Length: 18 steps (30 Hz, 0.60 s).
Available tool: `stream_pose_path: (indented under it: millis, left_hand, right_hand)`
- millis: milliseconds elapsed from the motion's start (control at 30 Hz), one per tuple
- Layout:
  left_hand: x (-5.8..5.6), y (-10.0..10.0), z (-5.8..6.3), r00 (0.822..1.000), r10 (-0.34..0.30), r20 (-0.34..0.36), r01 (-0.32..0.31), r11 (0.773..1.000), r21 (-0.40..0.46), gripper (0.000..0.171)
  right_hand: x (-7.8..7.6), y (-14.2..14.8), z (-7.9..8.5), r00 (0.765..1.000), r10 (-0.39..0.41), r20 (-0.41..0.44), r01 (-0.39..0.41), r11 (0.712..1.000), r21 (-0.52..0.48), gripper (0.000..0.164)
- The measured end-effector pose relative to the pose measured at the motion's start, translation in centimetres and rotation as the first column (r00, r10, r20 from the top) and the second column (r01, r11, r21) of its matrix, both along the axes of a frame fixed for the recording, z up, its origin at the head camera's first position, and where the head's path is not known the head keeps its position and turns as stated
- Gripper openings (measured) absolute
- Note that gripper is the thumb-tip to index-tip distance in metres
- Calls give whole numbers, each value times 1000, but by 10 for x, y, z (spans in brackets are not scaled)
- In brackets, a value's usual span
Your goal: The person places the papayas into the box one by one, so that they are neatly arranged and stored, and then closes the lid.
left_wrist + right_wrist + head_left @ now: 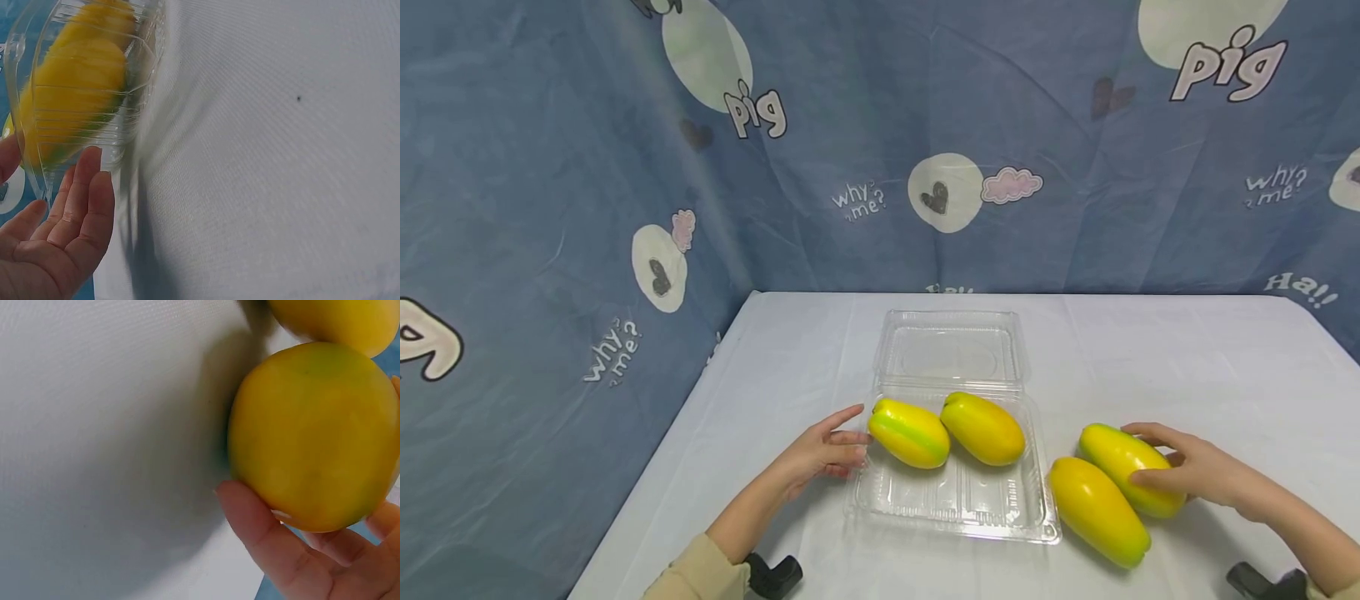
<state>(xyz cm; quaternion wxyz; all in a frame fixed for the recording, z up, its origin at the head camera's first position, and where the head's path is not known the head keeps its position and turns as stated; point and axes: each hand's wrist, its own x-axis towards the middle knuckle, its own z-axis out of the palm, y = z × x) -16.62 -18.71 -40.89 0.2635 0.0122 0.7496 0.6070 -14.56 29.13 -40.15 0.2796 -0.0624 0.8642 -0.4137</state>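
A clear plastic clamshell box (917, 504) lies with its lid folded back. Inside it, side by side, are a yellow papaya with a green stripe (912, 435) and another yellow papaya (985, 429). My left hand (827, 450) is at the box's left side, fingers fairly straight; in the left wrist view its fingertips come right up to the clear wall (81, 122). Right of the box, my right hand (1206, 475) grips a yellow-green papaya (1123, 467), fingers and thumb around its sides. Just left of that one, another papaya (1099, 512) lies by the box's edge.
The raised-edge lid (951, 350) lies flat behind the box on the white-covered table (1150, 358). A blue printed curtain (850, 125) hangs behind the table and along its left side. Dark wrist mounts (775, 577) show on both arms.
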Motion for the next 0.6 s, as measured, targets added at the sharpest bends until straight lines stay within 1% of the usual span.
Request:
stream_pose_path:
  millis: [167, 333, 500, 567, 600]
  left_hand:
    - [0, 0, -1, 1000, 0, 1, 0, 1000, 7, 73]
    - [-1, 1, -2, 1000, 2, 2, -2, 1000, 11, 74]
    - [-1, 0, -3, 1000, 0, 0, 0, 1000, 13, 74]
    - [-1, 0, -3, 1000, -2, -2, 2, 1000, 14, 73]
    - [-1, 0, -3, 1000, -3, -2, 3, 1000, 15, 74]
  right_hand:
    - [0, 1, -1, 1000, -9, -22, 9, 1000, 2, 70]
    - [0, 2, 3, 997, -20, -76, 24, 998, 51, 71]
    - [4, 0, 11, 984, -24, -176, 40, 995, 88, 71]
    - [8, -4, 14, 971, -33, -239, 60, 992, 108, 72]
    - [10, -7, 15, 959, -37, -282, 73, 990, 117, 72]
